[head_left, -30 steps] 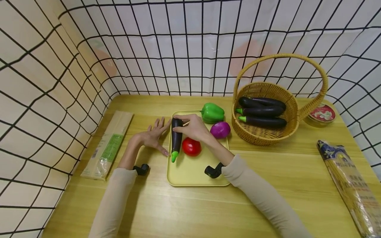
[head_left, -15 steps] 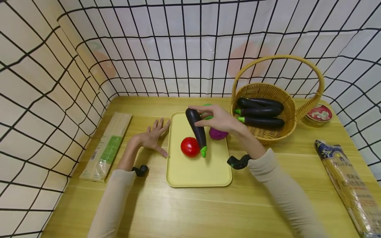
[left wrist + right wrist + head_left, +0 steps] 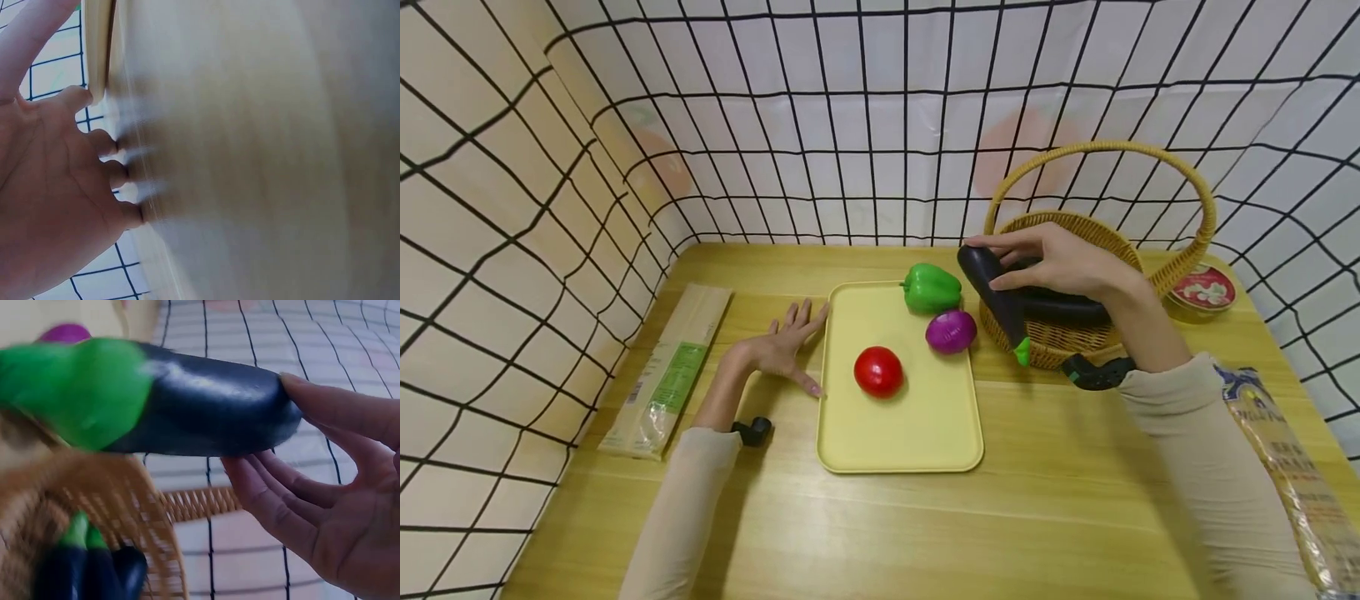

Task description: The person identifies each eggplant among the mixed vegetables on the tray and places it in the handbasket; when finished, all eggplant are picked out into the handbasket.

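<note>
My right hand (image 3: 1060,262) pinches a dark eggplant (image 3: 996,296) near its thick end, its green stem (image 3: 106,394) pointing away from the palm. In the head view this eggplant hangs tilted over the left rim of a wicker basket (image 3: 1045,358). More eggplants (image 3: 1067,308) lie inside the basket, partly hidden by the hand. My left hand (image 3: 782,346) is spread with fingers apart at the left edge of a yellow tray (image 3: 895,442); its fingertips touch the tabletop. On the tray are a red tomato-like vegetable (image 3: 878,372), a purple onion (image 3: 951,332) and a green bell pepper (image 3: 931,288).
A clear packet of pale noodles (image 3: 670,375) lies left of my left arm. At the right are a round tin (image 3: 1202,290) and a pasta bag (image 3: 1292,467), partly behind my right sleeve. The basket's tall handle (image 3: 1097,147) arches up. Black wire mesh encloses the table.
My right hand has lifted the eggplant off the tray's left side and carried it right, across the tray to the basket. The left hand has stayed in place.
</note>
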`<act>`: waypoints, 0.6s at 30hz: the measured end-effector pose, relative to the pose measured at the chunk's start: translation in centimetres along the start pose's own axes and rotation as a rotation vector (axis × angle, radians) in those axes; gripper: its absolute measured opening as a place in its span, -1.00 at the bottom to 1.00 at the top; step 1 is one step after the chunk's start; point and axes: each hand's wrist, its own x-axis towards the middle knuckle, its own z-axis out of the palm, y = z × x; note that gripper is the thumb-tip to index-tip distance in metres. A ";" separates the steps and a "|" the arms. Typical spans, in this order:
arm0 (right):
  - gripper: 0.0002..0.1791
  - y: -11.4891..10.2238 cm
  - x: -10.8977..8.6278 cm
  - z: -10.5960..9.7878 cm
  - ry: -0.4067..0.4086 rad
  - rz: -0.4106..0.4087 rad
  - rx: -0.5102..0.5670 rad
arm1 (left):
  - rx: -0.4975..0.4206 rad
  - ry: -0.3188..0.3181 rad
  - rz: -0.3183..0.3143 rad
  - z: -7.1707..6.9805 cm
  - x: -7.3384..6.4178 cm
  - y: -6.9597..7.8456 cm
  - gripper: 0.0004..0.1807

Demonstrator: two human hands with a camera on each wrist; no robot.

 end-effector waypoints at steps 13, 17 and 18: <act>-0.38 2.8 -0.9 -3.7 -0.052 0.006 -0.195 | -0.001 0.005 0.000 0.0 0.0 0.0 0.59; -0.38 3.7 -0.3 -3.8 -0.108 0.013 -0.216 | 0.001 0.001 -0.004 0.0 0.0 0.0 0.59; -0.38 4.0 -0.1 -3.8 -0.127 0.006 -0.220 | 0.001 0.001 -0.005 0.0 0.0 0.0 0.59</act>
